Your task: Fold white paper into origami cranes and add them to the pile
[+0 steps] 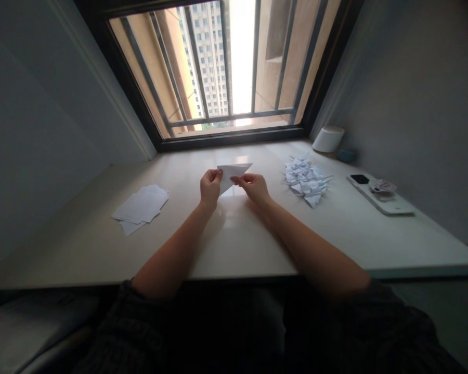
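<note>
A sheet of white paper (231, 172), folded into a triangle, is held up above the table between both hands. My left hand (210, 186) pinches its left edge, thumb in front. My right hand (253, 187) grips it at the lower right side with thumb and fingers together. The triangle's long edge is at the top, with one point toward the right. To the left lies a loose stack of white paper sheets (140, 205). On the right sits a pile of folded paper pieces (306, 179) with pointed ends.
A white table (230, 244) stands below a barred window (234, 136). At the back right are a white roll-shaped object (328, 139) and a small blue object (347, 155). A phone (378, 197) lies at the right, with a small clear-wrapped item (382, 187) on it.
</note>
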The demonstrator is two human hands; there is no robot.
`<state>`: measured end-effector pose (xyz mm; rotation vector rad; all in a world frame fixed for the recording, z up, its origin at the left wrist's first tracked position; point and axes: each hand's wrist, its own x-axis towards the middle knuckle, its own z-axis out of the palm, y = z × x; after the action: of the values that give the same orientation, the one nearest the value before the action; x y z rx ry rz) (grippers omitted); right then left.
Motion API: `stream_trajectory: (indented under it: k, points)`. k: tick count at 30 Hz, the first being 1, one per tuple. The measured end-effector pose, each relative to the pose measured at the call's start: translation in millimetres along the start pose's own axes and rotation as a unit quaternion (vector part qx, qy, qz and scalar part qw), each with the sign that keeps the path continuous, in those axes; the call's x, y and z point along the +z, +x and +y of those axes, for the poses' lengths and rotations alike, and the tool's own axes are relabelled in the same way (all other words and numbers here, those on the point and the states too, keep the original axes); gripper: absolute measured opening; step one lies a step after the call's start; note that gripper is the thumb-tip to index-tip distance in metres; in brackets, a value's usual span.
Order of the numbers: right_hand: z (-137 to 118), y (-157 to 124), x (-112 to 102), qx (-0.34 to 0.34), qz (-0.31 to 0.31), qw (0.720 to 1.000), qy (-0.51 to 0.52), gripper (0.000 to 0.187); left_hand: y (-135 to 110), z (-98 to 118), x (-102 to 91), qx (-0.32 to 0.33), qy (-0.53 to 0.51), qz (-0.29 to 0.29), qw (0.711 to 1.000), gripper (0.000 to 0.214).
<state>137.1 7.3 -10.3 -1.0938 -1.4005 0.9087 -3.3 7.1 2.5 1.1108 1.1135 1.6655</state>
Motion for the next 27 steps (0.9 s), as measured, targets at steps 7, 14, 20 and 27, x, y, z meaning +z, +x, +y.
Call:
stream_trajectory:
  k: [7,14,20,27]
  points:
    - [4.9,3.3,0.1,-0.004,0.035,0.999,0.023,0.040,-7.1,11.1,4.3,-0.041,-0.013,-0.048,0.998,0.045]
    - [7.7,4.4,-0.2,0.005,0.045,0.997,0.055,0.040,-7.5,10.0,4.9,-0.052,-0.021,-0.081,0.995,0.071]
    - [3.3,2.9,0.3,0.011,0.043,0.996,0.081,0.039,-8.6,5.9,2.5,-0.023,0.006,-0.133,0.991,0.041]
    - [5.0,2.6,0.3,0.014,0.046,0.998,0.036,0.044,-10.4,10.1,-0.9,-0.044,0.048,-0.139,0.988,0.034]
